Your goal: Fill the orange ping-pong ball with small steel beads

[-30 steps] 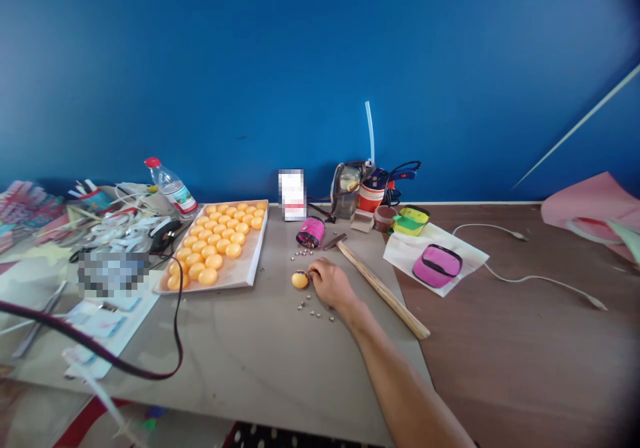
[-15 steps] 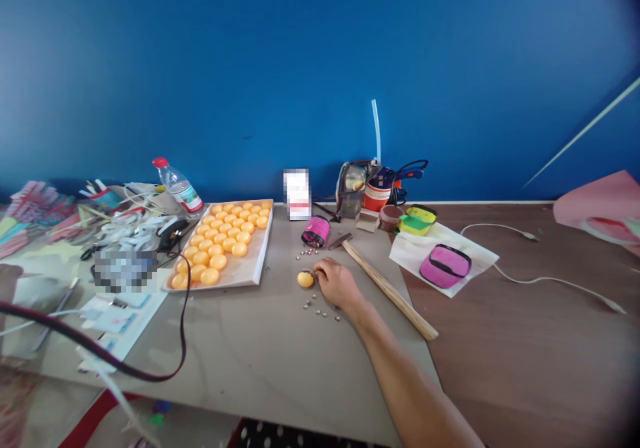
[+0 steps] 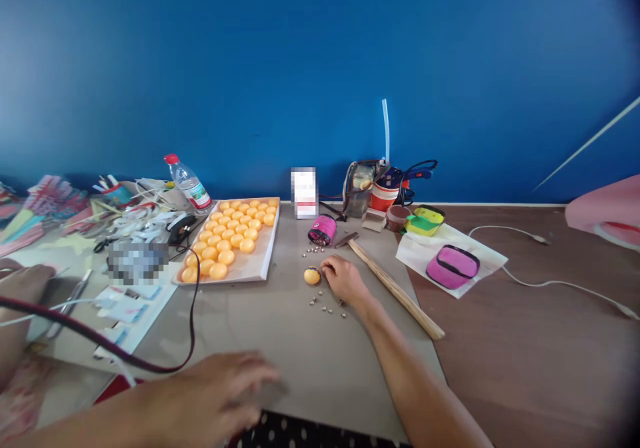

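Observation:
My right hand (image 3: 344, 279) rests on the grey board with its fingers curled, the fingertips against a single orange ball (image 3: 312, 275). Small metal studs (image 3: 326, 309) lie scattered just in front of that hand and behind the ball. My left hand (image 3: 220, 388) is low at the near edge, blurred, with its fingers stretched out flat over the board and nothing in them. A wooden-handled hammer (image 3: 395, 291) lies just right of my right hand.
A white tray (image 3: 260, 261) of several orange balls sits left of the ball. A tipped pink tin (image 3: 323, 229), a water bottle (image 3: 189, 185), jars and a pink pouch (image 3: 453, 267) stand behind. A black cable (image 3: 150, 365) loops at left. Another hand (image 3: 23, 280) shows at the far left.
My left hand has come into view at the bottom edge. The view has shifted, so everything sits a little further right. My right hand stays against the ball.

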A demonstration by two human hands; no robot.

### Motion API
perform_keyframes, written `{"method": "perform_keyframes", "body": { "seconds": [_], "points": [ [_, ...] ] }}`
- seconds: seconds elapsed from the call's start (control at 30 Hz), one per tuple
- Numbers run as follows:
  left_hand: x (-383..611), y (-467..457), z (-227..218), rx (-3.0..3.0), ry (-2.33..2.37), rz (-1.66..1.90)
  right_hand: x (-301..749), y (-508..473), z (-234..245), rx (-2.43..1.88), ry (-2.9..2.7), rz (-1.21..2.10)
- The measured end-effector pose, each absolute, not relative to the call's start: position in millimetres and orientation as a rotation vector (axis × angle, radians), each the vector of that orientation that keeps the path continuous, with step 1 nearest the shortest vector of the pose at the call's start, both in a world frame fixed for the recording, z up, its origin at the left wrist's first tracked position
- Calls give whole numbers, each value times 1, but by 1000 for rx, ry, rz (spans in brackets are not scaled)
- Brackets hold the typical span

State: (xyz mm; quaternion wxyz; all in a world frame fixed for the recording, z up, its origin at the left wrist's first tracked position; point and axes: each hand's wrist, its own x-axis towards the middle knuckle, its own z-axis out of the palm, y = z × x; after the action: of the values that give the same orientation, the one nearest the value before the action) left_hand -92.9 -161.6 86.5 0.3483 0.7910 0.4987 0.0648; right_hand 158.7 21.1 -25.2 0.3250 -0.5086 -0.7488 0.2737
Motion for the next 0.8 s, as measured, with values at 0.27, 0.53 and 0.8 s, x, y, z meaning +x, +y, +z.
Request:
{"method": "perform_keyframes", "body": {
  "seconds": [0.27,0.53,0.8],
  "points": [
    [-7,-33,44,2149,1679,540,162,25,-21,-1289,-1847,810],
    [1,2,15,1874,1540,685,162,28,-22,-1275,-1817,819],
    [2,24,3,759,1012,1386,165,29,-29,-1277,-1645,668]
  ]
}}
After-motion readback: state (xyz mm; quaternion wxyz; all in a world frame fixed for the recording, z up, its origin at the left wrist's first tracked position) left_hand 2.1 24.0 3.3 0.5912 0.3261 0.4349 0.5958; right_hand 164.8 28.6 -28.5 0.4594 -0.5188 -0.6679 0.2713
